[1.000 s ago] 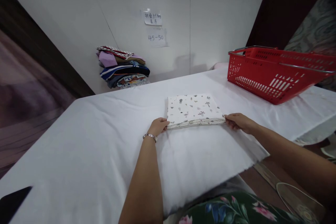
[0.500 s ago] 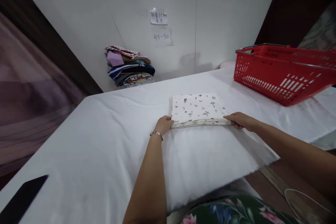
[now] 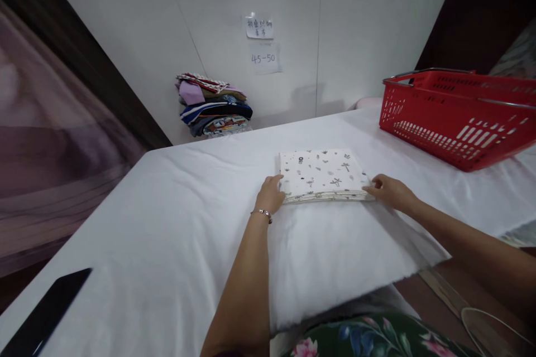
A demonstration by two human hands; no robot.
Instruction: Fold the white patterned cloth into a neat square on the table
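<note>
A folded white cloth (image 3: 320, 172) with small plant and animal prints lies in a flat, layered rectangle on the white-covered table. My left hand (image 3: 270, 194), with a bracelet at its wrist, is against the cloth's left side. Its thumb is at the near corner and its fingers, apart from the thumb, lie along the edge. At the near right corner, my right hand (image 3: 387, 191) has its fingers bent and pinches the cloth's edge. Some of its fingertips are hidden.
A red plastic basket (image 3: 452, 122) stands at the right on the table (image 3: 167, 245). Beyond the far edge is a stack of folded fabrics (image 3: 215, 106) against the wall, under paper signs (image 3: 263, 57). A black flat object (image 3: 48, 312) lies at the near left.
My left hand has shifted from pinching the near left corner to lying along the left side, fingers more spread. My right fingers have moved slightly up the corner. The view has turned slightly left.
</note>
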